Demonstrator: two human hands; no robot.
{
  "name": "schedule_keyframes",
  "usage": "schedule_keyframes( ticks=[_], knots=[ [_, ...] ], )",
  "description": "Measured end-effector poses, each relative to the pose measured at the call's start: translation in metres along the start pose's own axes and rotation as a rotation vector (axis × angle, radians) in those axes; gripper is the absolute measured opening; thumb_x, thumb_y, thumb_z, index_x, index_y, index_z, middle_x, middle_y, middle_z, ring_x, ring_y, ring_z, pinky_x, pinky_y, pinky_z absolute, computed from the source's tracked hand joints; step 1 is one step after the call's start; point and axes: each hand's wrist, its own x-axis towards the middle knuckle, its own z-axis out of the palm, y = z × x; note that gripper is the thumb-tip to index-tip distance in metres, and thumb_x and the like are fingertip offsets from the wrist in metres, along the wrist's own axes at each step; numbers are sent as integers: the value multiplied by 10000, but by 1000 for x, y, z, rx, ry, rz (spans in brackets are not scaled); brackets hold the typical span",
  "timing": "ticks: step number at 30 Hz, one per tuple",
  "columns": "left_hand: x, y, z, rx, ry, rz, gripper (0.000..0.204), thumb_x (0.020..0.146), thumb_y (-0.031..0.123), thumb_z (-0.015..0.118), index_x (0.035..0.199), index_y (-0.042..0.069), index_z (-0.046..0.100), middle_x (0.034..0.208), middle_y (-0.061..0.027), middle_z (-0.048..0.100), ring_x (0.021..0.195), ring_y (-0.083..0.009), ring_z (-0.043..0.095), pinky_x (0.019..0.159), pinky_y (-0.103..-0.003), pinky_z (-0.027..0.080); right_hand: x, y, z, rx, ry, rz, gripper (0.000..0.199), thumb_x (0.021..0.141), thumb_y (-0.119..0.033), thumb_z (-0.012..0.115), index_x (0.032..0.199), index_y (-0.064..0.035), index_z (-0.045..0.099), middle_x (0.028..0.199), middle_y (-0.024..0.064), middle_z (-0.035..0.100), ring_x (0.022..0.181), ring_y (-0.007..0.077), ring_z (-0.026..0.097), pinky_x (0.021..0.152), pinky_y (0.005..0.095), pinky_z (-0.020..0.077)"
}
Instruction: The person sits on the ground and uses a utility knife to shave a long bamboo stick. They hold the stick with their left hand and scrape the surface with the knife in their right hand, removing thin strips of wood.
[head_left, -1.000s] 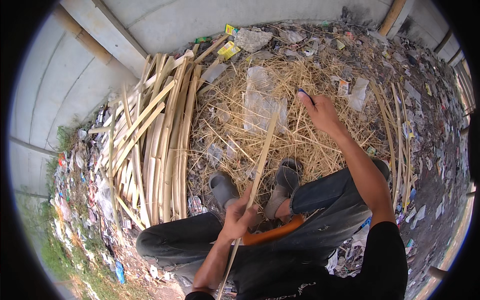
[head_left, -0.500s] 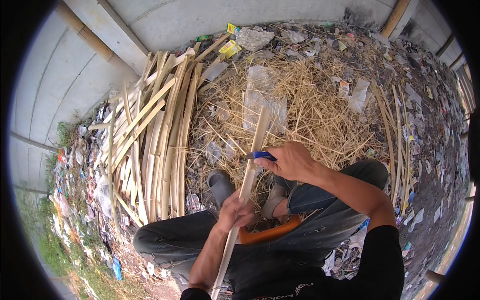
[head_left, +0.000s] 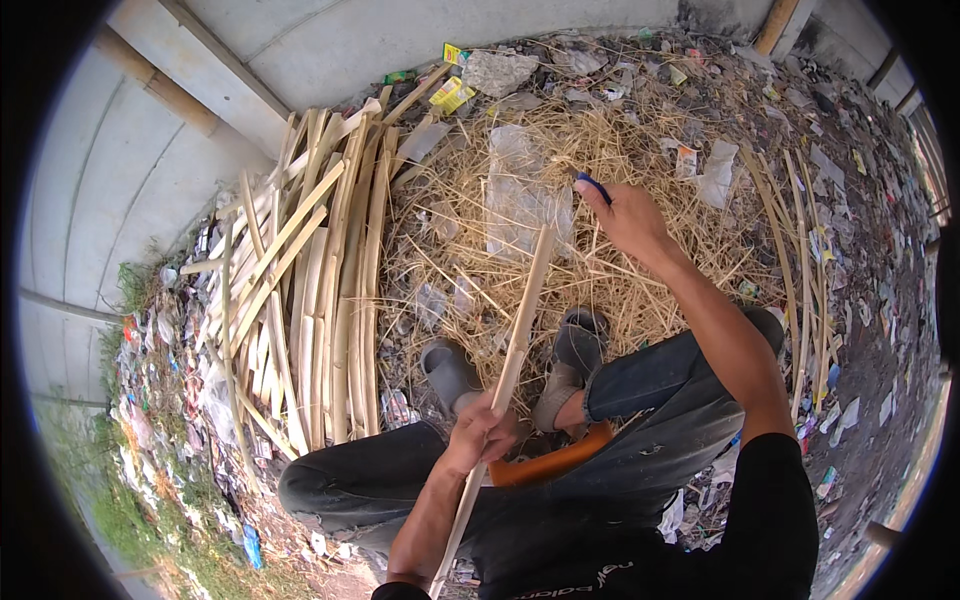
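My left hand (head_left: 480, 435) is wrapped round a long pale bamboo strip (head_left: 521, 335) that runs from my lap up and forward between my feet. In my right hand (head_left: 632, 218) is a knife (head_left: 594, 187) with a blue handle; its blade tip points left and is hard to see against the straw. The knife is beyond the strip's far end and apart from it. Shavings of bamboo (head_left: 650, 150) lie spread over the ground under both hands.
To the left a pile of split bamboo strips (head_left: 330, 300) leans near a grey wall (head_left: 350, 45). Several thin strips (head_left: 800, 270) lie at the right. An orange curved object (head_left: 555, 460) rests by my lap. Plastic litter and a rock (head_left: 498, 73) are about.
My right hand has moved forward and to the right with the knife, off the strip and past its far end. The left hand keeps its hold, and the strip leans slightly more to the right.
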Motion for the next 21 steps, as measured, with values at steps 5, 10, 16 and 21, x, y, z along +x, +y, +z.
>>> schedule_keyframes(
  ticks=[5, 10, 16, 21],
  knots=[
    [4, 3, 6, -16, -19, 27, 562, 1049, 275, 575, 1570, 145, 410, 664, 30, 334, 444, -64, 252, 385, -234, 233, -3, 18, -9, 326, 120, -56, 630, 1059, -593, 500, 728, -74, 626, 532, 1, 426, 457, 152, 410, 477, 404, 339],
    [6, 3, 6, 60, -30, 104, 622, 1073, 344, 554, 1624, 153, 337, 674, 25, 354, 447, -61, 304, 386, -226, 254, -55, -37, 42, 698, -336, 159, 507, 1031, -538, 611, 923, -44, 645, 585, -62, 375, 514, 77, 391, 514, 344, 344],
    [10, 4, 17, 273, 183, 132, 609, 1096, 382, 511, 1616, 113, 342, 714, 4, 475, 442, -70, 376, 394, -218, 299, -97, -71, 78, 600, -481, -113, 440, 1005, -487, 679, 894, -66, 617, 598, -64, 397, 506, 61, 399, 462, 269, 301],
    [8, -8, 9, 337, 47, 42, 628, 1071, 269, 559, 1628, 102, 323, 790, -17, 584, 485, -78, 445, 453, -218, 372, -57, -45, 70, 858, -329, 155, 376, 1007, -424, 683, 898, -73, 604, 590, -63, 413, 486, 63, 398, 452, 284, 299]
  ],
)
